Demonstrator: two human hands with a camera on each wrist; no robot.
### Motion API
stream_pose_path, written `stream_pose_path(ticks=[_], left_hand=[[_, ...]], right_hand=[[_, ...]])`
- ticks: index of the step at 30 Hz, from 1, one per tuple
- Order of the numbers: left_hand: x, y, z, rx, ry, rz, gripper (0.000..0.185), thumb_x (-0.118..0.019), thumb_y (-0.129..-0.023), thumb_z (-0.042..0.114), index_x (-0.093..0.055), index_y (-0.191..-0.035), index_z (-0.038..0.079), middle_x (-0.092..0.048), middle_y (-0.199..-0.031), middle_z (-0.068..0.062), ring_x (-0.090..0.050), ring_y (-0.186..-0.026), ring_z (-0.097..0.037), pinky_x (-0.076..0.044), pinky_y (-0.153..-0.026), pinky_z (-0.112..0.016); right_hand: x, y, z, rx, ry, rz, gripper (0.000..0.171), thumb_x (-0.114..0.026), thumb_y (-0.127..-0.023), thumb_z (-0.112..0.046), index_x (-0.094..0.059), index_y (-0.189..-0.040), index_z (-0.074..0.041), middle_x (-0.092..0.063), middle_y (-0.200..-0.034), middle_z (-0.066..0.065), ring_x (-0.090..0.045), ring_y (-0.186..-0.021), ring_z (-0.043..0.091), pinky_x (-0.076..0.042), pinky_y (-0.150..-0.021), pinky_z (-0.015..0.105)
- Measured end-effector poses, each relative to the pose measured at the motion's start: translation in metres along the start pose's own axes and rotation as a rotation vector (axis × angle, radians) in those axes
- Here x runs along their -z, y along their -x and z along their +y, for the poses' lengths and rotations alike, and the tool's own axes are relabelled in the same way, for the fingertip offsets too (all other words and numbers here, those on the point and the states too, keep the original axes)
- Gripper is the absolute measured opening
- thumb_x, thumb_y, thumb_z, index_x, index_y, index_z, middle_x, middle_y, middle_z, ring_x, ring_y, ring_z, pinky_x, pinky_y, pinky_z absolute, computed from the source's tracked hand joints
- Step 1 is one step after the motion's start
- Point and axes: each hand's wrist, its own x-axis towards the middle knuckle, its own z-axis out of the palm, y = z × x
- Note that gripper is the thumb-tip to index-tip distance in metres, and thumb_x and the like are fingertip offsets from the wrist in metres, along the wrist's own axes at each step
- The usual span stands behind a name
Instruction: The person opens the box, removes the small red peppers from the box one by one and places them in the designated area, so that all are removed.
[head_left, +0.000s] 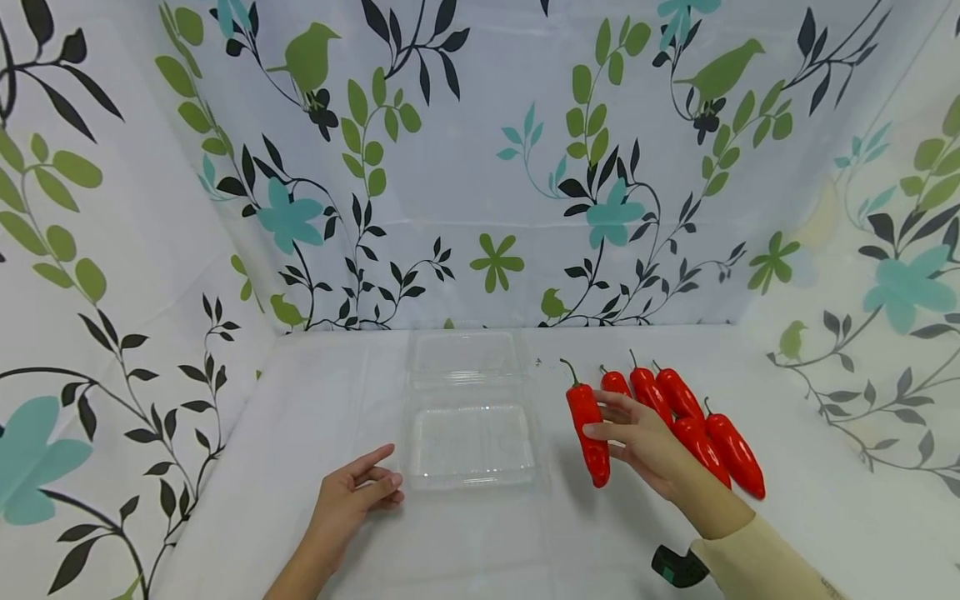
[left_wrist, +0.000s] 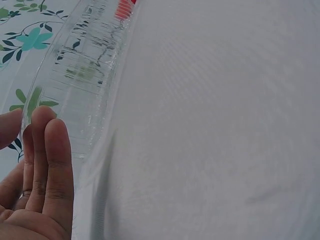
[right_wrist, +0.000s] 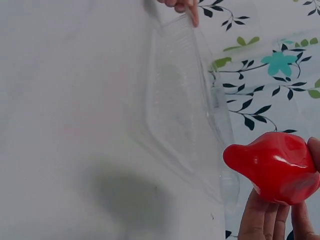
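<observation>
My right hand (head_left: 645,437) pinches a glossy red chili pepper (head_left: 588,433) between thumb and fingers, held above the table with its green stem up. In the right wrist view the same pepper (right_wrist: 275,167) points its tip at the camera. To its left lies a clear plastic clamshell container (head_left: 474,446), its lid (head_left: 467,358) folded back behind it. Beside the container's left edge is my left hand (head_left: 356,496), fingers loosely bent and holding nothing. From the left wrist, the fingers (left_wrist: 57,155) appear close to the clear wall (left_wrist: 90,100); whether they touch it I cannot tell.
Several more red peppers (head_left: 735,454) lie grouped on the white table (head_left: 480,550), behind and right of my right hand. A small black object (head_left: 678,567) is by the right sleeve (head_left: 757,558). A cloth (head_left: 450,167) printed with leaves and birds hangs behind.
</observation>
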Motion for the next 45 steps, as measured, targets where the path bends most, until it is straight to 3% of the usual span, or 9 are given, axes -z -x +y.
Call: stream_pose_path(ticks=[14,27,45], left_hand=[[0.002,0.002,0.001,-0.001,-0.028,0.000,0.061,-0.078,-0.086,0.005,-0.055,-0.143,0.000,-0.066,-0.097,-0.016,-0.072,-0.084,-0.029,-0.062,-0.081,-0.038],[-0.001,0.003,0.005,-0.010,-0.028,-0.013,0.059,-0.077,-0.088,0.004,-0.054,-0.143,0.000,-0.066,-0.097,-0.015,-0.072,-0.084,-0.027,-0.062,-0.081,-0.037],[-0.001,0.004,0.001,-0.008,-0.040,-0.008,0.060,-0.078,-0.087,0.005,-0.055,-0.142,0.000,-0.066,-0.097,-0.016,-0.072,-0.084,-0.029,-0.063,-0.080,-0.038]], right_hand=[[0.021,0.014,0.030,-0.023,0.250,0.137,0.077,-0.080,-0.087,-0.023,-0.039,-0.150,-0.006,-0.047,-0.141,0.021,-0.047,-0.126,0.037,-0.060,-0.086,0.043],[0.031,0.016,0.050,0.115,0.673,0.281,0.075,-0.086,-0.082,-0.029,-0.049,-0.141,-0.003,-0.055,-0.126,0.018,-0.058,-0.107,0.035,-0.064,-0.072,0.042],[0.036,0.012,0.066,0.151,0.825,0.328,0.072,-0.086,-0.081,-0.031,-0.053,-0.137,0.001,-0.062,-0.119,0.019,-0.062,-0.099,0.032,-0.064,-0.069,0.042]])
